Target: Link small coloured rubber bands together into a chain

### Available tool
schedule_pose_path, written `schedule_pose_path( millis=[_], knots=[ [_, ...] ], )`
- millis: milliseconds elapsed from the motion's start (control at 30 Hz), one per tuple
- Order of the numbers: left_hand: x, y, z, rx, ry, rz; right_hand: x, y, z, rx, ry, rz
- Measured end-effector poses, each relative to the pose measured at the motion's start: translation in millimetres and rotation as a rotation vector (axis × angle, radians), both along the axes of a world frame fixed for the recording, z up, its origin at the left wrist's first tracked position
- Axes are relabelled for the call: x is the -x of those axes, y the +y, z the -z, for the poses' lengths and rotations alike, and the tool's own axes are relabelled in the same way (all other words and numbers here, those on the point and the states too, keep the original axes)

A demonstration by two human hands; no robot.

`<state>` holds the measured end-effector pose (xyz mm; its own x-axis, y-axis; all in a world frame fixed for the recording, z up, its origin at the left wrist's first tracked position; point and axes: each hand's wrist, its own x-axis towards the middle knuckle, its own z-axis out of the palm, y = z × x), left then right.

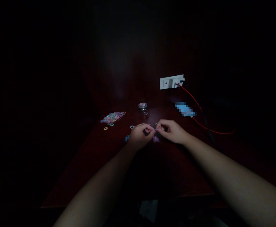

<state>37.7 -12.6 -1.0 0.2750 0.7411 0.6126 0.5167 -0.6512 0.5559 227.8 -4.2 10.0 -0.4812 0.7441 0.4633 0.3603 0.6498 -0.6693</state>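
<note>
My left hand (140, 135) and my right hand (171, 130) meet above the dark red table, thumb and fingers of each pinched closed. Between their fingertips runs a thin pale elastic band (155, 129), held from both sides. Just below the fingertips lies a small bunch of purple elastic bands (156, 139). A blue bunch (127, 138) shows partly behind my left hand. Close to the hands are a light-coloured ring-shaped hair tie (131, 127) and a green one (156, 124), the latter partly hidden by my right hand.
A multicoloured pile of small elastic bands (113, 117) lies at the left, with a yellow hair tie (105, 128) beside it. Farther back stands a clear round container (143, 107). A phone (185, 109) and red cable (213, 130) lie right, below a wall socket (166, 83).
</note>
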Motion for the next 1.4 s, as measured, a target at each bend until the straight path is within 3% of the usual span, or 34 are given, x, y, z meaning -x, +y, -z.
schedule_pose_path(
  millis=[1400],
  knots=[
    [1.5,1.8,1.9,0.018,-0.044,-0.055,-0.7,-0.9,-1.1,-0.059,0.000,0.032]
  ],
)
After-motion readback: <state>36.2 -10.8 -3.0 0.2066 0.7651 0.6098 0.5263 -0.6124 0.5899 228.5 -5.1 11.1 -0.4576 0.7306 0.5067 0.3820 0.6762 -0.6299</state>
